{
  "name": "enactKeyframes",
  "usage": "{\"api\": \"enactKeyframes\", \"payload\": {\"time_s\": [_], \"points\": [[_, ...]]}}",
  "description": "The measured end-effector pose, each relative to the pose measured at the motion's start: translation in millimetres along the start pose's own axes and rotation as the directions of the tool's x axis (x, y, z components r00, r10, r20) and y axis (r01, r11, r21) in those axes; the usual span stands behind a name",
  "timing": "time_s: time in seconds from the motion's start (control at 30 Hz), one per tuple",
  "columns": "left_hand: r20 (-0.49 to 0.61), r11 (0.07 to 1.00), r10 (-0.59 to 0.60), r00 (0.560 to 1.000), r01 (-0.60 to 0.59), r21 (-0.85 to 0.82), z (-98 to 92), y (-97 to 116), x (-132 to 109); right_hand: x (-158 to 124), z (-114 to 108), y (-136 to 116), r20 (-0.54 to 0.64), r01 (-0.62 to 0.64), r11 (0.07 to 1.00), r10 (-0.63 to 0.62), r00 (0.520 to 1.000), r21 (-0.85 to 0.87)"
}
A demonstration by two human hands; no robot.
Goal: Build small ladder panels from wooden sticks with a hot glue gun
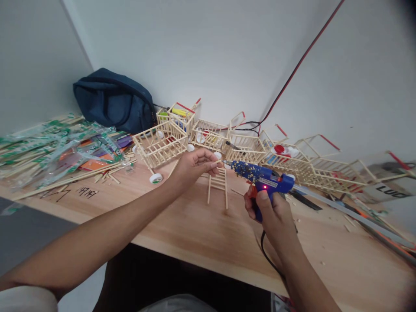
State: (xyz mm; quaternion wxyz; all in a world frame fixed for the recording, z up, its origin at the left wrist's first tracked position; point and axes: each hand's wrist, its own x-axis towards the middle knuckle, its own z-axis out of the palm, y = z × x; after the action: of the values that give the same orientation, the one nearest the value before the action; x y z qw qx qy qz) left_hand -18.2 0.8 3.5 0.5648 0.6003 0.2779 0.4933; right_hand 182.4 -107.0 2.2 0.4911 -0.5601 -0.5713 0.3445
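My right hand (273, 214) is wrapped round a blue glue gun (260, 177), whose red light glows. Its barrel is crusted with specks and its nozzle points left; a long clear glue stick (312, 195) trails from the rear. At the nozzle tip, my left hand (201, 167) pinches what looks like a short wooden stick, mostly hidden by the fingers. Just below on the table lies a small ladder-shaped frame of sticks (217, 185). Behind the left hand stands a stick-built cart (162, 145) with white bottle-cap wheels (156, 178).
More stick carts with red-tipped handles (247, 145) line the wall. Bagged sticks (65, 151) and a dark blue pouch (113, 99) are at left. A black-handled tool (307, 200) lies right of the glue gun. The gun's black cord (268, 255) runs over the table's front edge.
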Motion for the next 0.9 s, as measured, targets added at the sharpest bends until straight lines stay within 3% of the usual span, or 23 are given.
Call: {"api": "enactKeyframes", "payload": {"time_s": [0.9], "points": [[-0.037, 0.998, 0.034, 0.999, -0.032, 0.046, -1.0, -1.8, 0.1, 2.4, -4.0, 6.4, 0.008, -0.009, 0.997, 0.010, 1.000, -0.074]]}}
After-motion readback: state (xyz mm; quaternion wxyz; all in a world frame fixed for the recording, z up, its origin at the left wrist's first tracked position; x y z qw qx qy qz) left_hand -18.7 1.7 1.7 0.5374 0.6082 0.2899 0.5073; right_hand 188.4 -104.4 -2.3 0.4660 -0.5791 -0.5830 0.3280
